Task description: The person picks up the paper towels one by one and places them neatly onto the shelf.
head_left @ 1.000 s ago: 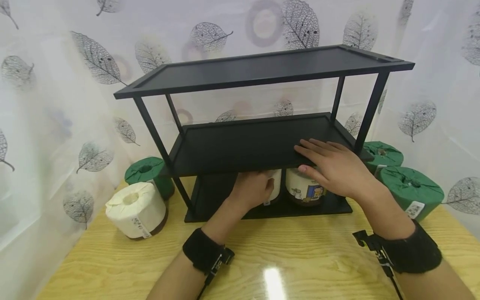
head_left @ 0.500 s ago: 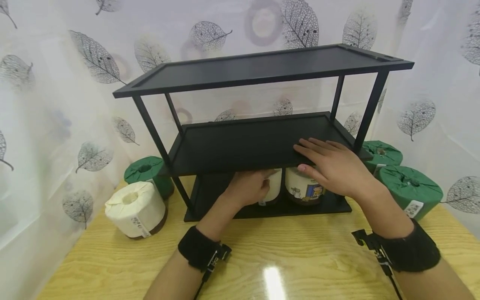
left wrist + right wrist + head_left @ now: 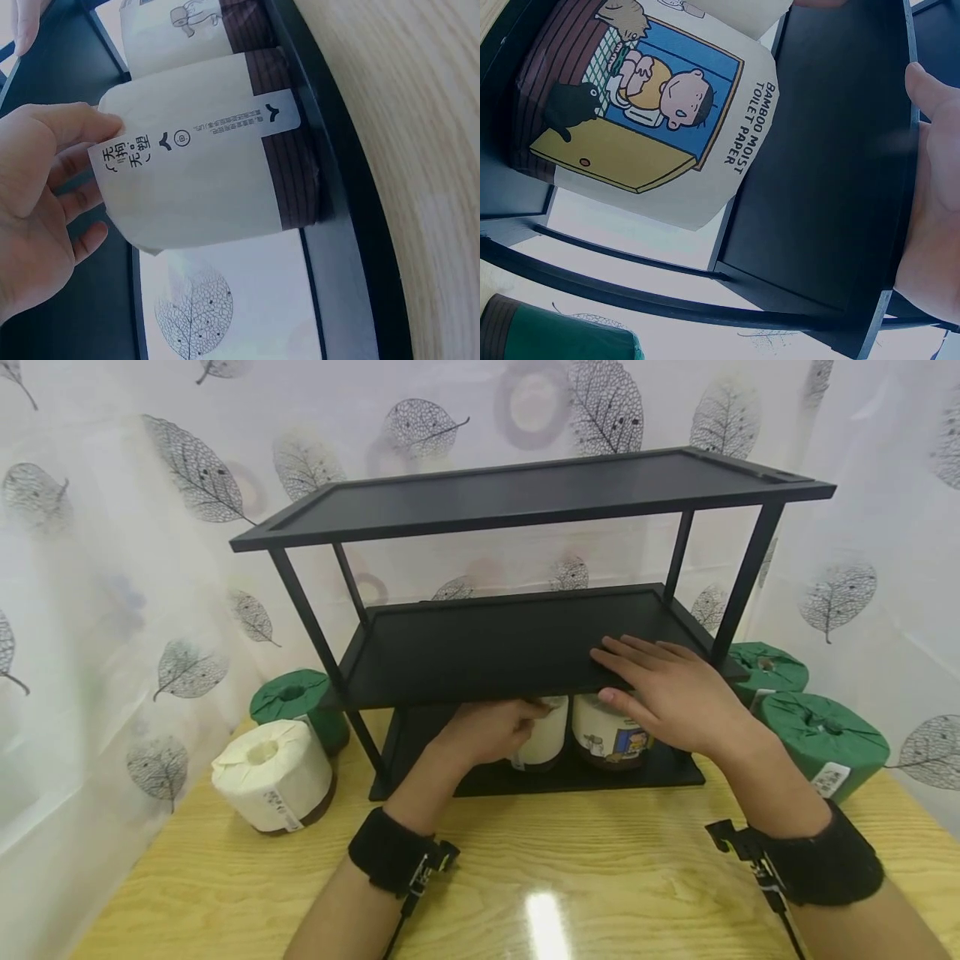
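A cream-wrapped toilet paper roll [image 3: 550, 739] stands on the bottom level of a black three-tier rack [image 3: 480, 647]. My left hand [image 3: 480, 731] reaches under the middle shelf and holds this roll by its upper edge. The left wrist view shows the thumb on the label [image 3: 195, 131] and bent fingers at the roll's top. Just right of it stands a second cream roll [image 3: 609, 739], printed with a cartoon and "BAMBOO MOIST TOILET PAPER" in the right wrist view. My right hand [image 3: 667, 693] rests flat on the middle shelf, thumb at its front edge.
On the wooden table [image 3: 480, 877], a cream roll [image 3: 266, 777] and a green roll [image 3: 296, 702] stand left of the rack. Two more green-wrapped rolls, the nearer one [image 3: 821, 739] larger in view, stand to the right. A leaf-patterned curtain [image 3: 480, 410] hangs behind.
My left hand has shifted left and slightly up on the held roll. The roll's label has moved left along its front, as if the roll turned. My right hand stays put.
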Motion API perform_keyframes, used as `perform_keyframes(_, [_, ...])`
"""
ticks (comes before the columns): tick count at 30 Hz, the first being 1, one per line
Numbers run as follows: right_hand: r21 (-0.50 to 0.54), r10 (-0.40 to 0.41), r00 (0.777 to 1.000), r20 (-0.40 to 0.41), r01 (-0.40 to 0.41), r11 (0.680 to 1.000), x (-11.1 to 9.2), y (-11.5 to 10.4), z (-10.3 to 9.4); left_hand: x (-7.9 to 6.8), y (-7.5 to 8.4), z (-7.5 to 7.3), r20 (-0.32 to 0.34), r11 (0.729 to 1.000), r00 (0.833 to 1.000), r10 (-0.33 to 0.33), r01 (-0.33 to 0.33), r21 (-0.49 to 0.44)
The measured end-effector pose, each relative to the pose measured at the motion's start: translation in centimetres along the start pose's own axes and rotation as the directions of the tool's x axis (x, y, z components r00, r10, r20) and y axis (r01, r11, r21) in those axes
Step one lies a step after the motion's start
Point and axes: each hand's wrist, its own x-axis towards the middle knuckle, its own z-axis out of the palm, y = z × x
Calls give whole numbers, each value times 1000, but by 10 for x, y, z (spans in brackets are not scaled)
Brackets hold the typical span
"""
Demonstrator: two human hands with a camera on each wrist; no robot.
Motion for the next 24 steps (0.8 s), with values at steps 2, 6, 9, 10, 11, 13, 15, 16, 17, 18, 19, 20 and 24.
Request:
perform_keyframes(2, [-1, -2, 1000, -2, 2, 1000, 0, 0, 0, 0, -2, -2, 25, 999, 1000, -4, 6, -45])
perform_keyframes(6, [-6, -2, 1000, -6, 2, 1000, -1, 1, -1, 0, -2, -3, 48, 999, 999, -21, 22, -39])
perform_keyframes(9, [-3, 0, 1000, -8, 0, 1000, -1, 1, 0, 3, 5, 1, 9, 993, 999, -38, 37, 112])
perform_keyframes(10, [-1, 1, 1000, -8, -1, 1000, -1, 1, 0, 4, 9, 3, -18, 984, 999, -38, 40, 175])
perform_keyframes(11, [1, 1, 1000, -9, -1, 1000, -1, 1, 0, 6, 12, 6, -57, 968, 998, -29, 43, 248])
perform_keyframes(13, [6, 1, 1000, -12, -1, 1000, -1, 1, 1, 8, 19, 12, -150, 932, 989, -14, 67, 357])
perform_keyframes(15, [7, -1, 1000, -18, 1, 1000, -2, 1, 2, 9, 24, 18, -236, 907, 972, -3, 102, 409])
perform_keyframes(16, [7, -3, 1000, -20, 4, 1000, -2, 1, 2, 9, 26, 20, -272, 900, 962, -1, 120, 419])
perform_keyframes(17, [6, -7, 1000, -24, 7, 1000, -1, 1, 2, 10, 27, 22, -305, 893, 952, -1, 138, 429])
perform_keyframes(18, [5, -10, 1000, -26, 10, 1000, -1, 1, 2, 10, 28, 24, -332, 888, 943, 0, 153, 433])
perform_keyframes(19, [4, -12, 1000, -27, 12, 1000, -1, 1, 2, 10, 29, 25, -356, 884, 935, 1, 166, 438])
perform_keyframes(20, [4, -13, 1000, -28, 13, 1000, -1, 1, 2, 10, 30, 26, -377, 880, 926, 5, 174, 441])
perform_keyframes(24, [4, -13, 1000, -25, 13, 1000, 0, 1, 1, 10, 31, 29, -431, 861, 902, 33, 194, 471])
